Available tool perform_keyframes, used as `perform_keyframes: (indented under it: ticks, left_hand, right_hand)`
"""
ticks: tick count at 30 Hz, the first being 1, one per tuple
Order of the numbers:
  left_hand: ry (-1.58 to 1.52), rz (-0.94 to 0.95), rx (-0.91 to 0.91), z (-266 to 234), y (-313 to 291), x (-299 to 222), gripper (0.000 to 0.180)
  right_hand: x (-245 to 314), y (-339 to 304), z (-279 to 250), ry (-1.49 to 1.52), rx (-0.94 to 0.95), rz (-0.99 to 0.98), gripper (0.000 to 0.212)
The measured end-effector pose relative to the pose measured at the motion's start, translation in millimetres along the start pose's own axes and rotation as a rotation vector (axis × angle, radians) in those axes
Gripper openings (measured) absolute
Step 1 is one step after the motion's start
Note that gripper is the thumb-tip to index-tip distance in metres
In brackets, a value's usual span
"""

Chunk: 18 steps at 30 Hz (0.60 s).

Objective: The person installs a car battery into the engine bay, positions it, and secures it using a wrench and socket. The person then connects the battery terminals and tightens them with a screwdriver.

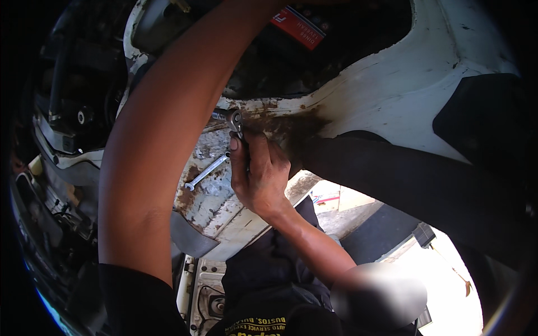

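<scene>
My right hand [261, 176] is closed around the handle of a ratchet wrench [236, 120], thumb along its left side. The ratchet's round metal head sticks out above my fingers, with a socket or extension [219, 114] pointing left toward my other forearm. Just left of my right hand, a silver combination wrench [206, 172] lies slanted on the worn, rusty white body panel [224, 204]. My left forearm [162, 123] reaches up across the panel and over the dark opening; its hand passes beyond the top edge.
A battery with a red label [297, 27] sits inside the dark opening at the top. White painted bodywork [386, 84] curves to the right, with a thick black bar-like part [386, 179] crossing below it. Dark engine parts [82, 116] crowd the left side.
</scene>
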<state>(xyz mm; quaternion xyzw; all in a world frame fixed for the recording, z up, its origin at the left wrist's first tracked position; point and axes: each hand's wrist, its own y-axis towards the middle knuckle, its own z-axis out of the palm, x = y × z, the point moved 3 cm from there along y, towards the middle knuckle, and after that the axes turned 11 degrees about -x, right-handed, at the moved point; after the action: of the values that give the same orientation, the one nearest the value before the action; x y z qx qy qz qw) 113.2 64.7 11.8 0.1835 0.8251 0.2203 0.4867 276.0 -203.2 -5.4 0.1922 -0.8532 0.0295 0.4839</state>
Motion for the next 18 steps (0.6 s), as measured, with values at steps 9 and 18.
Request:
perform_keyframes:
  ticks: [9,18]
  left_hand:
    - [0.003,0.032,0.058,-1.2,-0.6,2.1,0.014]
    - [0.036,0.129,0.070,-2.2,-1.2,4.0,0.015]
  right_hand:
    - [0.1,0.7,-0.1,0.018,-0.013,-0.008,0.014]
    - [-0.2,0.4,-0.2,0.022,-0.016,-0.007,0.016]
